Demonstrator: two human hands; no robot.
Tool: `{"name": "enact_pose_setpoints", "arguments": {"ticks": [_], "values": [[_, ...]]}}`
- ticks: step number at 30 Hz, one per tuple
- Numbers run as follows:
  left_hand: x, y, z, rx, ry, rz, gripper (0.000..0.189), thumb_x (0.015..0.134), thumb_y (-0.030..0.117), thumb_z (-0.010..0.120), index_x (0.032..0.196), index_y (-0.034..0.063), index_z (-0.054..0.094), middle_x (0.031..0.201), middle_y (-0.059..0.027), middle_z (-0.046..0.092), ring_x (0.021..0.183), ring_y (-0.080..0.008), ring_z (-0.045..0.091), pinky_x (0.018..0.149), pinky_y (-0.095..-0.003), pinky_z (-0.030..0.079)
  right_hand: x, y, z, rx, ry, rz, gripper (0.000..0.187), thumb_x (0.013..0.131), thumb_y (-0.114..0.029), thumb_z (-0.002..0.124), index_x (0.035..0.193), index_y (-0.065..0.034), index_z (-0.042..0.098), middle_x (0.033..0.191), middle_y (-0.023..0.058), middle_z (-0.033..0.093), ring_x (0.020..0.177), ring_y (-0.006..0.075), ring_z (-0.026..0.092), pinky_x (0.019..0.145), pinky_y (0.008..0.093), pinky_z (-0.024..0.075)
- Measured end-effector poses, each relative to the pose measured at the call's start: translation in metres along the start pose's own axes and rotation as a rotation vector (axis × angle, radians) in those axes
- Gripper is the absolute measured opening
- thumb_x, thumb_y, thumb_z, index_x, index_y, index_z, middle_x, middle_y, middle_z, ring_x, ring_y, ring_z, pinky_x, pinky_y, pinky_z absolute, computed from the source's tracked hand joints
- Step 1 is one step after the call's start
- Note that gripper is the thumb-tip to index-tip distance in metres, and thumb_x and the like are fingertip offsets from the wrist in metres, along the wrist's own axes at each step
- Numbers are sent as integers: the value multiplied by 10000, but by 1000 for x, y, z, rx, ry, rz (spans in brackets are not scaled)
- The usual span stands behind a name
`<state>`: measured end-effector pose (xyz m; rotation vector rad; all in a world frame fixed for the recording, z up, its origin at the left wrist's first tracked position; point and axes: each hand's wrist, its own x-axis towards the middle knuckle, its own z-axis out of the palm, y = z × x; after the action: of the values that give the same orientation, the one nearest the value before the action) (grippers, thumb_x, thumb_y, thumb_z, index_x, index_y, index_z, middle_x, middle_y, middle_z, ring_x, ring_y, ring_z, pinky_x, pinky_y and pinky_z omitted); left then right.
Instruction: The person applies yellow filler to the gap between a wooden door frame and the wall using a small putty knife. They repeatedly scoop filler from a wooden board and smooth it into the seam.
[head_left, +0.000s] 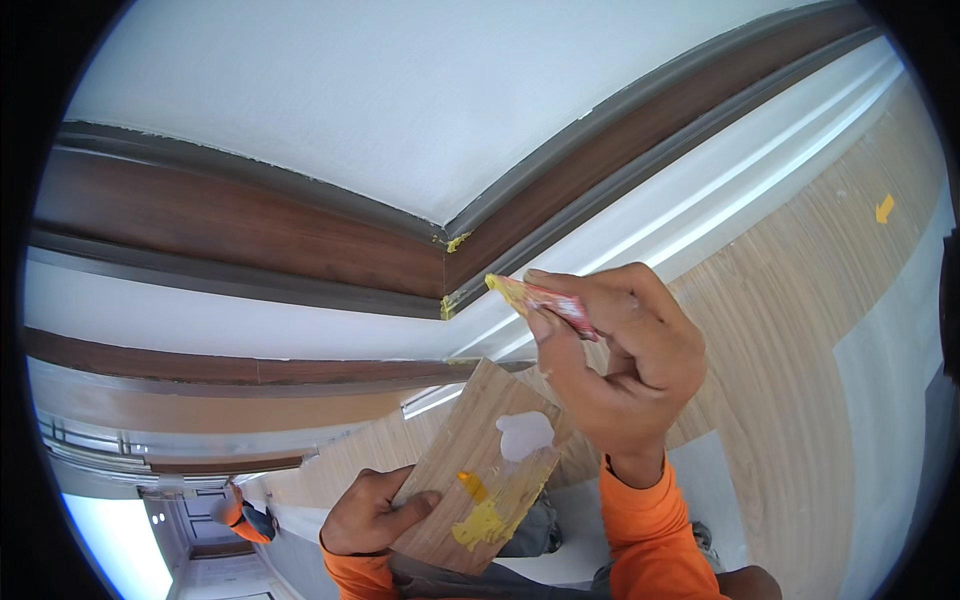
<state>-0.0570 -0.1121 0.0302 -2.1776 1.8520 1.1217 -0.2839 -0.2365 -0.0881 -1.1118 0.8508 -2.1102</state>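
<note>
My right hand (630, 352) pinches a small red and white spreader (562, 304) with yellow filler on its tip, close to the outer corner of a dark wood wall trim (337, 255). Yellow filler (457, 241) is smeared at the upper edge of that corner, and more filler (447, 307) sits at its lower edge. Below, my left hand (379, 510) holds a wood-grain board (450, 450) by its edge. The board carries a white blob of paste (525, 435), an orange-yellow streak (472, 486) and a patch of yellow filler (480, 525).
A lower brown trim (187, 360) runs along the wall at left. Wood-grain flooring (772, 337) spreads at right, bearing a yellow arrow marker (885, 209) and pale sheets (885, 360). A person in orange (251, 523) is low near the floor, far off at lower left.
</note>
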Motion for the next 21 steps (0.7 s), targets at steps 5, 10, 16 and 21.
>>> {"name": "enact_pose_setpoints", "arguments": {"ticks": [5,10,16,21], "values": [[-6,5,1,-91,38,-25,336,908,147,690,1168,-65,666,805,-201,727,662,-224,689,670,-318,522,6,-20,-39,-4,7,345,114,866,10,716,970,55,704,814,98,683,646,96,633,543,209,480],[-24,9,10,-270,120,-78,325,918,141,675,1175,-57,666,905,-158,739,810,-152,663,780,-299,505,10,-32,-46,137,198,498,124,914,3,684,1023,61,693,876,102,710,689,110,655,571,232,538],[-54,-1,30,-507,251,-109,333,919,109,638,1196,-76,650,1005,-93,722,900,-146,624,859,-293,483,-9,-32,-55,118,123,573,181,928,-40,693,1079,59,682,894,113,712,725,123,663,609,254,554],[-108,35,41,-831,357,-59,387,908,72,617,1253,-103,607,1080,-81,696,976,-152,606,897,-294,476,19,-61,-76,245,163,604,204,957,-109,672,1097,38,684,922,109,709,715,121,660,583,245,530]]}}
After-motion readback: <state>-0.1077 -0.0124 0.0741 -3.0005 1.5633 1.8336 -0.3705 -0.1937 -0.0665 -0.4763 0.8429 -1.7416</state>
